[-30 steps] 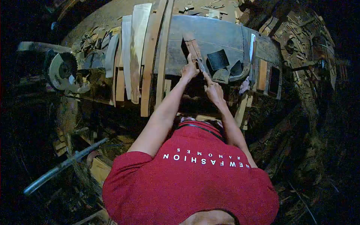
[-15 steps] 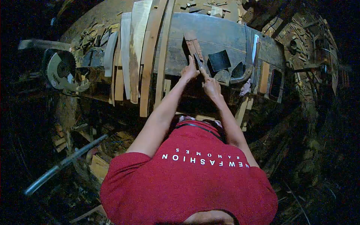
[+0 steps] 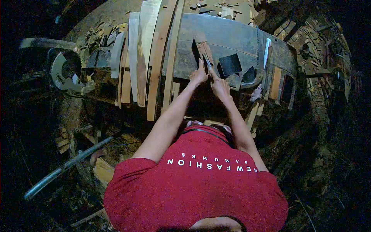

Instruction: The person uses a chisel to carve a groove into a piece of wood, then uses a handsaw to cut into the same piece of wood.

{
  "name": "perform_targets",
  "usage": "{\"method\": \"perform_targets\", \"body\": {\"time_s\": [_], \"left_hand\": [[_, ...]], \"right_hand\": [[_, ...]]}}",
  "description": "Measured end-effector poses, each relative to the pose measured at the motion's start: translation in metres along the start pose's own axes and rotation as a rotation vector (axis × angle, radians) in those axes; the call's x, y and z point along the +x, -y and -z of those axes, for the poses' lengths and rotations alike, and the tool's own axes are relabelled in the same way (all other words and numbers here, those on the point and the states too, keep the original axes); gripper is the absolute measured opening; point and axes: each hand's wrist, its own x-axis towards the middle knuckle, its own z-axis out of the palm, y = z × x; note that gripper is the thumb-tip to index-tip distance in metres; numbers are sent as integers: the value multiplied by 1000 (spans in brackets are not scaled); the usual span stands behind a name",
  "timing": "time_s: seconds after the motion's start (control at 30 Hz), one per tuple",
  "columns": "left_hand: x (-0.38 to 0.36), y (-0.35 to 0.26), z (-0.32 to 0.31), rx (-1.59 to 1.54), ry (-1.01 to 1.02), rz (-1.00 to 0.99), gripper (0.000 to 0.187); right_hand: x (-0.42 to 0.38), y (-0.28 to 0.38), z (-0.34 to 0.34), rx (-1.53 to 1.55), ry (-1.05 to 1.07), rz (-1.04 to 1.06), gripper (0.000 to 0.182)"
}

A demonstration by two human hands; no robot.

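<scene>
A reddish-brown wooden block (image 3: 202, 43) lies on the dark worktop (image 3: 224, 27), pointing away from me, with marks across its upper face. My left hand (image 3: 199, 75) is closed at the block's near left side, its index finger stretched along the edge. In my right hand (image 3: 220, 87) is a slim metal-bladed tool (image 3: 207, 60), gripped with the index finger extended along it. The blade slants over the near half of the block, its tip on the upper face. Just right of my right hand sits a black square piece (image 3: 230, 64).
Several long boards (image 3: 158, 58) lie across the worktop at the left, beside a toothed circular blade (image 3: 68, 67). A handsaw (image 3: 258, 50), a shiny metal strip (image 3: 267, 52) and a crumpled cloth (image 3: 256, 93) lie at right. A metal pipe (image 3: 69, 167) slants at lower left.
The whole view has shifted slightly, so the bench appears a little further right. Both hands stay at the block, and the tool has hardly moved against it.
</scene>
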Motion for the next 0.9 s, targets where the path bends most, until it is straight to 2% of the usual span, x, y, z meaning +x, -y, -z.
{"method": "perform_targets", "body": {"time_s": [0.07, 0.13, 0.17, 0.23, 0.3, 0.43, 0.5, 0.53, 0.6, 0.63, 0.7, 0.77, 0.83, 0.9], "left_hand": [[-4, -4, 1, 27, 59, 57, 108], [11, 11, -7, -24, -29, -93, 110], [15, 13, -8, -24, -31, -94, 110], [13, 10, -11, -40, -20, -64, 111], [18, 16, -15, -80, 42, -47, 111], [4, 4, 3, 47, 56, -45, 106], [-6, -7, 11, -53, 83, 36, 108], [3, 4, -5, -57, 78, 37, 108], [36, 37, -44, -421, -89, -242, 108], [29, 30, -34, -425, -90, -239, 108], [12, 13, -12, -16, -6, -79, 109], [0, 1, -2, 18, 14, -50, 105], [6, 2, 2, -62, 136, 43, 107], [4, 5, -4, -24, 63, -1, 106]], "right_hand": [[-3, -3, 0, -14, -15, 14, 65], [-13, -5, -2, 15, -28, 11, 66], [-20, -5, -2, 15, -30, 12, 66], [-32, -2, 9, -5, 47, -55, 64], [-24, 0, 10, -11, 47, -34, 64], [17, -3, -6, 40, -23, 30, 65], [16, -4, -6, 17, 0, 23, 65], [9, -6, -5, 14, 0, 29, 65], [-6, -6, -2, 4, 42, -21, 65], [-13, -5, 0, 1, 46, -19, 65], [-24, -7, 3, 16, 15, 18, 63], [-5, -2, 0, 1, -5, 10, 63], [19, 1, -1, -12, -37, 12, 63], [37, 5, -3, -5, -35, 28, 55]]}}
